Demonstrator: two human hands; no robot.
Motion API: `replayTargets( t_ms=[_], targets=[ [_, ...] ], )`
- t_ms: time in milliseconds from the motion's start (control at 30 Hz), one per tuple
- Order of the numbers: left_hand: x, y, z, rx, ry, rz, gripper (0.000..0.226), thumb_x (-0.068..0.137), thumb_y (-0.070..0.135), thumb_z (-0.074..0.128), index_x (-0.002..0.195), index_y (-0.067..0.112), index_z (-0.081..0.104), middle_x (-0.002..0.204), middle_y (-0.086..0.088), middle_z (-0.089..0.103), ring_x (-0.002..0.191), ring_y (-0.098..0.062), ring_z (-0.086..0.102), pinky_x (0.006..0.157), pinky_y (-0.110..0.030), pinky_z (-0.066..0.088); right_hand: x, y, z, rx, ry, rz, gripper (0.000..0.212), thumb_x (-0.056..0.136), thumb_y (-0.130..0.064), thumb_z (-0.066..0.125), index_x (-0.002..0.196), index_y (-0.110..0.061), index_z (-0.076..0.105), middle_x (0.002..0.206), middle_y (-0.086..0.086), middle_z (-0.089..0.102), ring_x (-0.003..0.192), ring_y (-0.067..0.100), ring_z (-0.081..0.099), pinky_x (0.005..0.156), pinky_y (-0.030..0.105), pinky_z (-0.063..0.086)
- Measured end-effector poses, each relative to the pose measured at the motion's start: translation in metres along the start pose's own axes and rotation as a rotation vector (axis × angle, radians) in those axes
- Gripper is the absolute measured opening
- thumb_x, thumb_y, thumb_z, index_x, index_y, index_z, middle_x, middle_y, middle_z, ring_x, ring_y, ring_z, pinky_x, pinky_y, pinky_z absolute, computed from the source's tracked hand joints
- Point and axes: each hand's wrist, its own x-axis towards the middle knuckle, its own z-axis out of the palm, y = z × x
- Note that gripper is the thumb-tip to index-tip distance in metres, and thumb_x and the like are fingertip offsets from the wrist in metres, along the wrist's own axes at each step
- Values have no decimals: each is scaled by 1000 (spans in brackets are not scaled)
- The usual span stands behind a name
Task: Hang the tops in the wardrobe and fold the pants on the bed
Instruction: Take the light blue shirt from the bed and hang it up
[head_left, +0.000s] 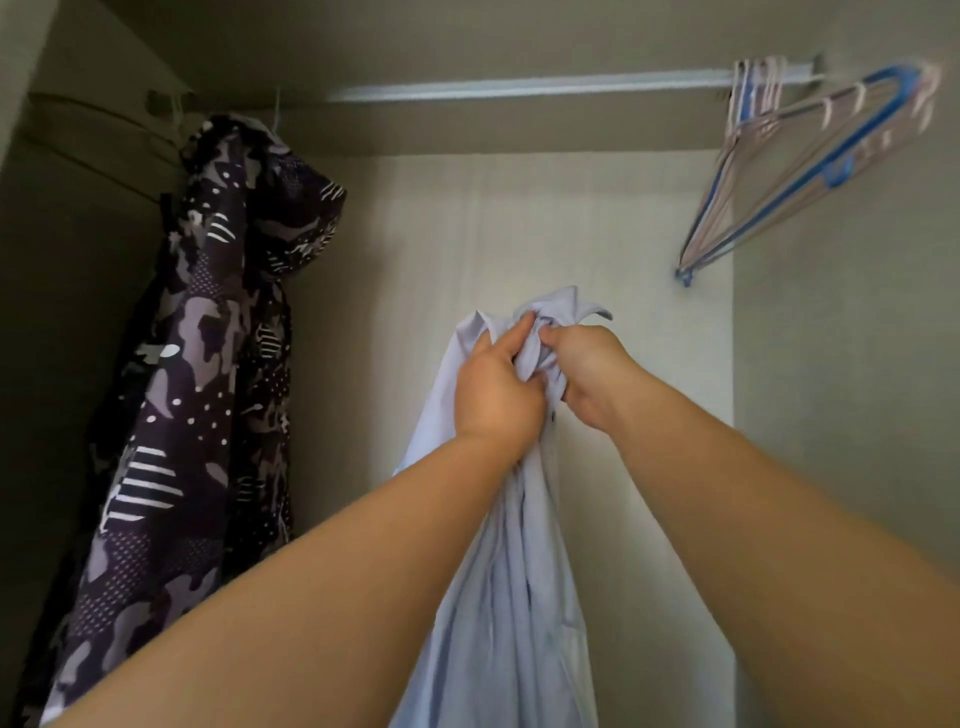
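Note:
A light blue shirt (511, 587) hangs bunched in front of me inside the wardrobe. My left hand (496, 389) grips its gathered top from the left. My right hand (587, 376) grips the same bunch from the right, the two hands almost touching. The collar end pokes up above my fingers. The shirt's lower part runs out of the bottom of the view. Whether a hanger is inside the shirt is hidden by the cloth.
A dark purple patterned hooded top (208, 364) hangs at the left of the rail (519, 85). Several bare hangers (810, 156), blue and pale, hang tilted at the rail's right end. The wardrobe's back panel (519, 218) is behind the shirt.

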Motion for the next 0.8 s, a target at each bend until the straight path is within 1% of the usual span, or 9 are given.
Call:
replayTargets(
  t_ms=[100, 200, 233, 300, 367, 433, 533, 633, 800],
  targets=[
    [24, 5, 19, -98, 32, 16, 45, 92, 9, 52, 133, 29, 54, 128, -3, 58, 106, -16, 60, 89, -16, 43, 10, -16, -16, -236, 44, -82, 31, 96, -15, 45, 116, 6, 57, 119, 19, 60, 113, 33, 56, 101, 41, 44],
    [37, 18, 38, -206, 72, -54, 24, 94, 23, 54, 114, 26, 69, 103, -4, 69, 92, -16, 63, 80, -20, 47, 15, -28, -36, -414, 98, -174, 23, 95, -14, 47, 98, 2, 64, 98, 13, 58, 97, 28, 55, 96, 40, 45],
    [40, 22, 45, -228, 83, -69, 21, 94, 26, 54, 106, 25, 72, 98, -7, 70, 89, -19, 64, 79, -25, 49, 18, -32, -41, -449, 125, -211, 25, 95, -17, 48, 100, 1, 63, 96, 12, 57, 93, 26, 55, 93, 39, 46],
    [46, 29, 62, -256, 94, -72, 19, 92, 24, 55, 92, 21, 73, 96, -12, 68, 89, -28, 64, 73, -31, 50, 20, -39, -54, -519, 198, -311, 36, 90, -27, 48, 106, 1, 63, 102, 14, 63, 97, 29, 59, 94, 41, 47],
    [51, 39, 79, -271, 85, -48, 21, 91, 17, 52, 85, 17, 72, 96, -16, 67, 90, -34, 62, 65, -30, 43, 30, -44, -70, -599, 244, -447, 53, 71, -45, 44, 100, -6, 65, 102, 13, 66, 99, 29, 61, 93, 44, 47],
    [57, 52, 91, -262, 78, -18, 23, 89, 12, 50, 85, 18, 72, 97, -15, 67, 91, -35, 61, 65, -30, 40, 47, -47, -91, -702, 279, -509, 54, 64, -46, 39, 97, -10, 64, 102, 12, 66, 99, 28, 61, 91, 43, 48],
    [69, 73, 96, -215, 83, 68, 27, 87, 8, 51, 95, 21, 74, 109, -12, 66, 100, -32, 59, 75, -31, 42, 38, -66, -104, -907, 412, -523, 38, 90, -35, 45, 115, -9, 55, 117, 18, 60, 108, 35, 56, 86, 35, 45],
    [78, 84, 96, -122, 60, 156, 33, 91, 9, 48, 108, 24, 71, 134, -11, 53, 118, -30, 51, 87, -29, 36, 38, -81, -118, -1123, 536, -556, 43, 90, -33, 51, 124, -6, 44, 118, 21, 58, 106, 39, 55, 76, 35, 42],
    [98, 90, 102, -30, 104, 175, 29, 92, 11, 44, 100, 19, 71, 123, -11, 55, 104, -33, 54, 76, -31, 36, 32, -109, -124, -1368, 635, -822, 37, 85, -29, 51, 116, -11, 63, 115, 14, 61, 111, 32, 50, 85, 33, 40]
  ],
)
